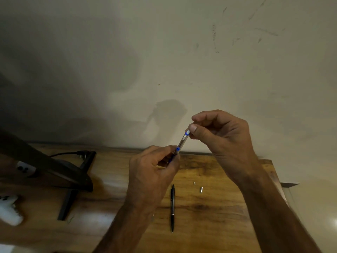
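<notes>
Far left of the black pen [172, 207]: a white lumpy object [9, 209] at the table edge, too blurred to identify. Nearer the black pen, still left of it: a dark stand [73, 179] with flat, angular metal legs, and a thin black cable [67, 153] curving behind it.

Wooden table [218, 216]: warm brown, strong grain, dark knots, slight sheen.

Left hand [153, 168], up and left of the black pen, raised off the table. Its fingers are curled together round the lower end of the clear pen [181, 143]. That pen is a slim see-through barrel with blue fittings, tilted up to the right, held in the air above the black pen's far end and between the two hands.

The black pen lies flat on the wood, a slender glossy cylinder with its tip toward the person.

Just right of the black pen's far end: two small metal pieces [201, 189], short, silvery and tube-shaped, lying near each other but apart.

Right hand [222, 136], up and right of the black pen. Its thumb and forefinger pinch the white-and-blue top end of the clear pen; the other fingers are folded loosely behind.
</notes>
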